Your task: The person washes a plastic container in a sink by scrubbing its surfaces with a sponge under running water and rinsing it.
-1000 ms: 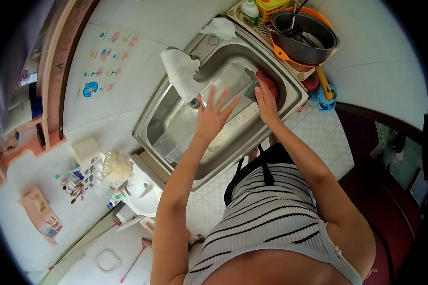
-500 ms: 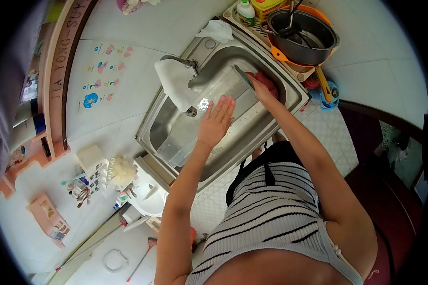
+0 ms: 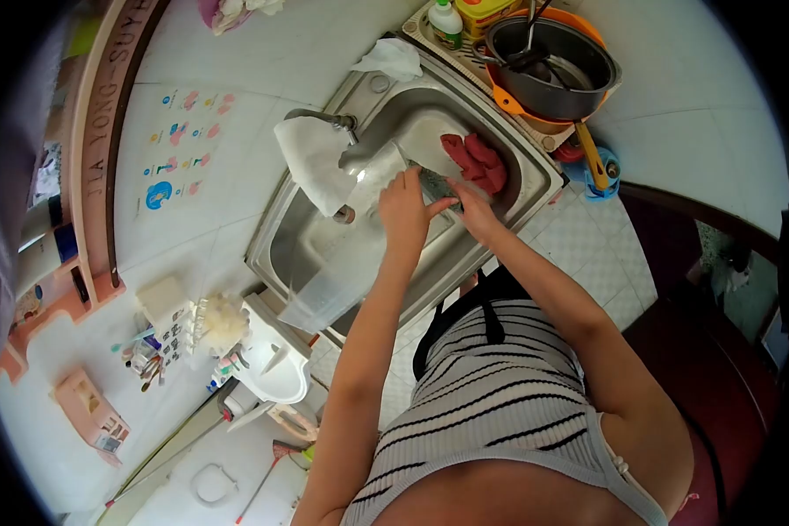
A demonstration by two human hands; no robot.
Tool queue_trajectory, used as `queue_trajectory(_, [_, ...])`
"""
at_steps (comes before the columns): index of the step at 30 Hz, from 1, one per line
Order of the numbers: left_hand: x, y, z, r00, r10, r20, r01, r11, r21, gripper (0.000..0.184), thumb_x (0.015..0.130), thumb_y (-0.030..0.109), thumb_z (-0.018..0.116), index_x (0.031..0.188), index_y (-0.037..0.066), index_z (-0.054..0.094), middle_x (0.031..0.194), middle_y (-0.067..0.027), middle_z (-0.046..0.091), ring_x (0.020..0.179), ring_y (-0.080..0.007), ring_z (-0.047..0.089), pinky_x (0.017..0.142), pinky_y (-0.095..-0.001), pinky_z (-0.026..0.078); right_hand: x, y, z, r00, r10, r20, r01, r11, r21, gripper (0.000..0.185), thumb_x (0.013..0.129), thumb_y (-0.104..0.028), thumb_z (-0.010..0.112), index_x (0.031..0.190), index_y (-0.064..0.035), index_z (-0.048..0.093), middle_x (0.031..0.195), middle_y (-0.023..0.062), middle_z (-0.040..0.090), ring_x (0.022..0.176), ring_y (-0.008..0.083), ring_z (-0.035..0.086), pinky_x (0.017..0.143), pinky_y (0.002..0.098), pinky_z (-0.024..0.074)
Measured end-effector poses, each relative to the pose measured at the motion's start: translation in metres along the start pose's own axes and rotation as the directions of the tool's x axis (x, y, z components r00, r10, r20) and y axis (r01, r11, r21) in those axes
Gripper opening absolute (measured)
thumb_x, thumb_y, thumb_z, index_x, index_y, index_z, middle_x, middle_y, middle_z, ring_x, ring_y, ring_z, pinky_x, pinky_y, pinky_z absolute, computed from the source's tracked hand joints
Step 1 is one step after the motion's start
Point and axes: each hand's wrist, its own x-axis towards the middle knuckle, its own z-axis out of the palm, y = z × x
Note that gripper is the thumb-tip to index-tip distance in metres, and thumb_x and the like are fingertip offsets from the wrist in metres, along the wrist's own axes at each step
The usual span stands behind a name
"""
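A long clear panel (image 3: 329,289), of plastic or glass, slants across the sink (image 3: 543,188), its lower left end over the sink's near left rim. Its upper right end looks dark green. My left hand (image 3: 405,215) grips the panel near that end, fingers over its edge and thumb stretched to the right. At the dark end, my right hand (image 3: 475,215) is closed on it, close to the left thumb. A crumpled red cloth (image 3: 478,162) lies in the basin just beyond my right hand. The tap, wrapped in a white cloth (image 3: 316,162), reaches over the basin.
Right of the sink, a dark pot (image 3: 548,96) with utensils sits in an orange basin on a rack, beside a green-and-white bottle (image 3: 445,26). Another white cloth (image 3: 390,59) rests on the back corner. A white washbasin (image 3: 276,373) stands at the lower left.
My left hand went from open and flat over the panel to gripping its end. The panel shifted and tilted toward the lower left, baring the red cloth. My right hand moved down slightly.
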Motion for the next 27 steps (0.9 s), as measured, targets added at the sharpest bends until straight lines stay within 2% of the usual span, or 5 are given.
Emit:
queue_trajectory(2, [-0.012,0.000,-0.002,1.000,-0.013,-0.011,0.012,0.998,-0.066,0.069,0.060,0.049,0.075,0.109,0.005,0.052,0.085,-0.0139,0.062,0.076,-0.0279,0.060,0.063,-0.0364,0.045,0.006,0.024,0.009,0.971,0.141,0.194,-0.225,0.817,0.530,0.044,0.094,-0.032,0.042,0.128,-0.0042,0.046,0.125,0.0037,0.048,0.116,0.0148,0.042,0.099,0.0277,0.0309])
queue_trajectory(6, [-0.037,0.011,0.001,0.989,-0.122,0.077,0.125,0.992,-0.026,0.045,0.064,0.042,0.075,0.093,0.011,0.060,0.062,-0.0093,0.061,0.058,-0.0275,0.060,0.052,-0.0363,0.046,-0.016,-0.016,0.007,0.935,0.319,0.155,-0.352,0.780,0.518,0.044,0.093,-0.035,0.046,0.126,-0.0057,0.048,0.124,0.0036,0.049,0.113,0.0145,0.043,0.098,0.0272,0.0314])
queue_trajectory(13, [-0.071,0.013,-0.061,0.990,0.020,-0.142,-0.059,0.961,-0.271,0.026,0.070,0.032,0.073,0.081,0.009,0.066,0.062,-0.0082,0.061,0.055,-0.0212,0.058,0.049,-0.0306,0.044,-0.033,-0.021,0.009,0.980,-0.128,0.155,0.125,0.992,0.026,0.062,0.083,-0.039,0.060,0.129,-0.0008,0.041,0.130,0.0138,0.043,0.118,0.0234,0.041,0.101,0.0307,0.0286])
queue_trajectory(17, [-0.094,0.001,-0.112,0.991,0.009,-0.131,-0.058,0.925,-0.377,0.029,0.074,0.035,0.069,0.080,0.007,0.068,0.063,-0.0082,0.061,0.053,-0.0195,0.056,0.049,-0.0280,0.042,-0.045,-0.047,0.021,0.892,-0.391,0.227,0.448,0.834,-0.322,0.075,0.076,-0.036,0.065,0.134,-0.0012,0.034,0.137,0.0163,0.033,0.126,0.0323,0.032,0.104,0.0384,0.0257])
queue_trajectory(27, [-0.118,-0.037,-0.155,0.884,-0.255,-0.391,-0.025,0.810,-0.585,0.053,0.094,0.041,0.041,0.063,0.002,0.061,0.052,-0.0040,0.051,0.045,-0.0119,0.049,0.044,-0.0241,0.038,-0.089,-0.118,0.032,0.752,-0.618,0.228,0.616,0.538,-0.575,0.076,0.070,-0.045,0.066,0.128,-0.0016,0.043,0.130,0.0129,0.042,0.113,0.0302,0.040,0.095,0.0424,0.0292])
